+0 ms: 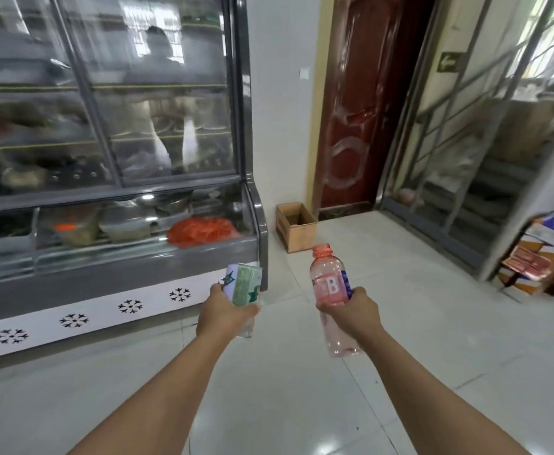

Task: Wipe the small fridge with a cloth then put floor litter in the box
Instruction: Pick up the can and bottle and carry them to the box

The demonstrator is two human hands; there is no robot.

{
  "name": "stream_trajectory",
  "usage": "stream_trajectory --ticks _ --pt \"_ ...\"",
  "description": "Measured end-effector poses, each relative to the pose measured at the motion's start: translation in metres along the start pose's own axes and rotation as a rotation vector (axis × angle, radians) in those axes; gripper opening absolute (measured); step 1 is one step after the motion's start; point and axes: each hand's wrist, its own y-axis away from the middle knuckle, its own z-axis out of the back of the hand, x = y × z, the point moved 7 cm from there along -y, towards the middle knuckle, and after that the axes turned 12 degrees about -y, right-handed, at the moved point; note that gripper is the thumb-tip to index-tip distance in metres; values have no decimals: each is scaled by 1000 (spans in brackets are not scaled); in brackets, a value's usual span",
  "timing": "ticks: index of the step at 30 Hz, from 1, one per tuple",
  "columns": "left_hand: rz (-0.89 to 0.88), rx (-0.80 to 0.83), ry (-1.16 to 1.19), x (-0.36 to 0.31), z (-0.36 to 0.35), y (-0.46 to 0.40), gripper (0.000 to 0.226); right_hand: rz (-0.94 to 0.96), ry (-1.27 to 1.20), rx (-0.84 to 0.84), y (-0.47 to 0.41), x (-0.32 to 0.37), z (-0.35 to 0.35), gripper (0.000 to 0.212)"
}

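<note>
So the open cardboard box (297, 226) sits on the floor (400, 323) against the wall, right between the glass display fridge (114, 198) and the dark red door (364, 103). Well short of the box, the right hand (351, 310) is wrapped around a capless pink bottle (333, 290), and the left hand (228, 311) grips a bottle with a green-and-white label (244, 285). Off to the right of the box there's a messy stack of cartons (538, 254) by the metal grille.

Fridge (105, 159) contents blurred (reflections)
</note>
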Motion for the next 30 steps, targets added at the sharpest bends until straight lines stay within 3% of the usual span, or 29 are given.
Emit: stream_trajectory --ticks 15,22,30 --pt "-159 162 53 -203 -130 -206 58 -64 -33 -141 -248 38 66 62" --pt "-181 157 39 -293 -199 -290 59 -58 -23 -116 -387 42 103 63" --pt "-82 73 45 -384 -259 -369 55 -44 24 -8 -562 64 135 63"
